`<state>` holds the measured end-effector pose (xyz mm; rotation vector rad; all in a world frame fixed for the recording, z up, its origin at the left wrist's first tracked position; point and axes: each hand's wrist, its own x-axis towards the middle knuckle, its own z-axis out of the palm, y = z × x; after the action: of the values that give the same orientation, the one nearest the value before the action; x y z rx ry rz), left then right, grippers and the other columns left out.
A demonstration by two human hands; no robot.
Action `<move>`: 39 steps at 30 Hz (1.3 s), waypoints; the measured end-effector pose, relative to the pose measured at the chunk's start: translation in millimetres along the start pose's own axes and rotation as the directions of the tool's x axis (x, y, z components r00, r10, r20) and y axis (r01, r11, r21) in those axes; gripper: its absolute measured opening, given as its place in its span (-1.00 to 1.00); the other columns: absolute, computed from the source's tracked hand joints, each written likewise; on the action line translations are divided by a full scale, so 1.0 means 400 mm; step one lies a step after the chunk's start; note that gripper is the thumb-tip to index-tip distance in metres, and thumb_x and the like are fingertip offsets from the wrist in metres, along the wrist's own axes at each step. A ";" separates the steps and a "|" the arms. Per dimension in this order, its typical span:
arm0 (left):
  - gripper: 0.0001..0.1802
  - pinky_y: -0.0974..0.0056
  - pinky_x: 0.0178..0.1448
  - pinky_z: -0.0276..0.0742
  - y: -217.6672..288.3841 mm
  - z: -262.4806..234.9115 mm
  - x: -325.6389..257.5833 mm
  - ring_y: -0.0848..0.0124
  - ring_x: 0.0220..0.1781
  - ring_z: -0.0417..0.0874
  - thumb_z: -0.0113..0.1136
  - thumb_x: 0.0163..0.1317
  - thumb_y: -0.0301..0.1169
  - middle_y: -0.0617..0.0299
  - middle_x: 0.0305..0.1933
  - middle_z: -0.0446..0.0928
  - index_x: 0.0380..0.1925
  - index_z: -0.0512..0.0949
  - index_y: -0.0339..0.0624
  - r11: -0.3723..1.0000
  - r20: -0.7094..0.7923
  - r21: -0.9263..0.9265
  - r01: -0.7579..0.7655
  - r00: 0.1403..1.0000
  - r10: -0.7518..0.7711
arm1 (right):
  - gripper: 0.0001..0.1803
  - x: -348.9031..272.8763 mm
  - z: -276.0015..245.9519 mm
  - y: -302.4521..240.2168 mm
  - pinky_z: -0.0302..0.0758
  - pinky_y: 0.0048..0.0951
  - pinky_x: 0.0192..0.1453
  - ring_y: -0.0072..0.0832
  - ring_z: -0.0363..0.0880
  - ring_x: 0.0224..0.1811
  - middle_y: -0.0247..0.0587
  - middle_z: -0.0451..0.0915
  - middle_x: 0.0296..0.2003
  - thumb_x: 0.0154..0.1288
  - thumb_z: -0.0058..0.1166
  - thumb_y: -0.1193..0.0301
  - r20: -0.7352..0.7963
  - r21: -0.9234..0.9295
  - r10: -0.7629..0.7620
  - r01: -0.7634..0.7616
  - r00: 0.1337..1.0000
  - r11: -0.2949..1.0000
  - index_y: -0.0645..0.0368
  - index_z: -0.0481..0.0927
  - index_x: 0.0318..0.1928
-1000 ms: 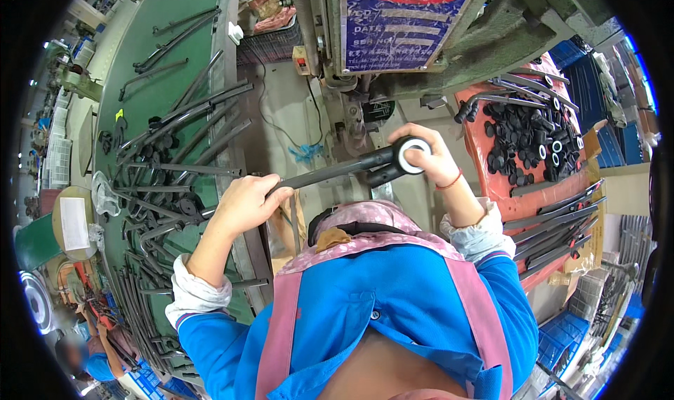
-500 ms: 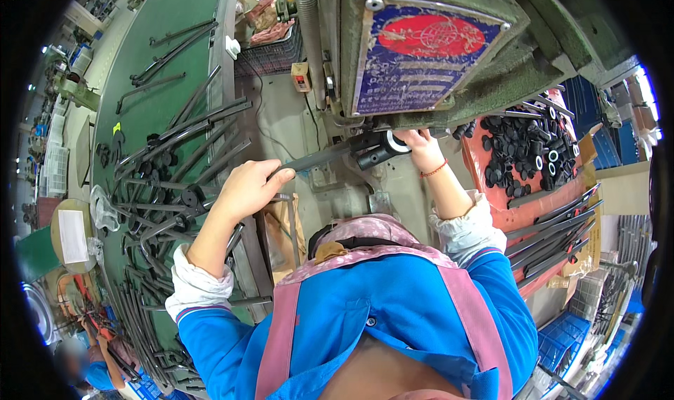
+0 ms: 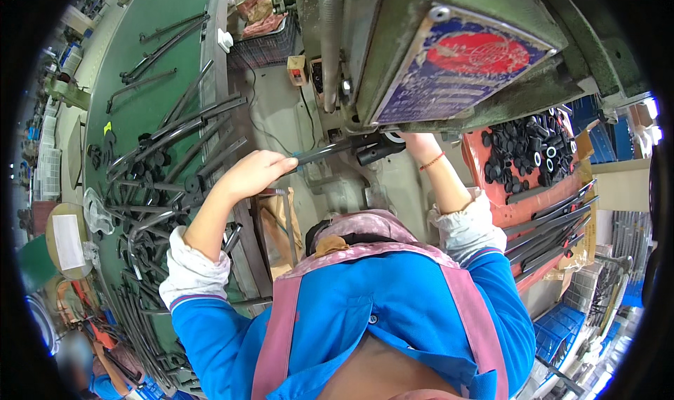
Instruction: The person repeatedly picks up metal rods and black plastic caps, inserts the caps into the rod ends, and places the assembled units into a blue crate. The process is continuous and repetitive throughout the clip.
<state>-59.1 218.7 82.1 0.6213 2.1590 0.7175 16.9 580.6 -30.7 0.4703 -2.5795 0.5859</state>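
A long black metal tube runs from my left hand to below the green machine head. My left hand is wrapped round its near-left end, thumb along the top. At the other end, a short black cylindrical fitting sits against the tube, and a white ring shows partly beside it. My right hand is closed next to that ring. The machine's lower edge hides most of its fingers, so what they grip cannot be made out.
To the left, a green table carries many bent black tubes. On the right, a red surface holds black caps, white-ringed parts and long black bars. A small box and a dark crate stand beyond the tube.
The view has shifted a little, so the machine head appears farther right. My right fingers are now more hidden behind its edge. The tube stays between both hands.
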 end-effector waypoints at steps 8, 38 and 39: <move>-0.43 0.02 -0.19 0.53 0.001 0.050 0.007 0.03 -0.22 0.66 0.03 0.29 0.17 0.02 -0.37 0.64 -0.39 0.60 -0.17 0.962 -0.278 0.261 0.082 0.961 -0.006 | -0.72 -0.061 0.038 0.038 0.53 -0.27 -0.01 -0.22 0.60 -0.13 -0.10 0.65 -0.15 0.14 0.07 0.64 -0.006 0.281 0.183 -0.174 0.983 0.944 0.21 0.67 -0.13; -0.60 0.13 -0.34 0.53 -0.029 0.079 -0.033 0.10 -0.40 0.62 0.32 0.16 -0.14 0.16 -0.38 0.57 -0.03 0.59 0.00 0.788 -0.461 0.575 -0.219 0.709 0.534 | -0.64 -0.031 0.007 -0.012 0.48 -0.27 0.13 -0.07 0.57 0.02 0.06 0.61 -0.08 0.16 -0.04 0.67 -0.236 0.139 0.309 -0.283 0.921 0.949 0.24 0.59 -0.01; -0.59 0.12 -0.35 0.52 -0.012 0.073 -0.053 0.10 -0.40 0.62 0.32 0.15 -0.14 0.16 -0.39 0.56 -0.03 0.59 -0.01 0.781 -0.471 0.591 -0.202 0.700 0.538 | -0.65 -0.020 -0.005 -0.015 0.49 -0.27 0.11 -0.07 0.59 -0.01 0.08 0.62 -0.13 0.14 -0.02 0.66 -0.260 0.085 0.314 -0.302 0.913 0.949 0.24 0.61 -0.04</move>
<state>-24.9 210.5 73.8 1.3020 2.9242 0.6232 26.9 578.5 -31.1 -0.0127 -2.3925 0.7569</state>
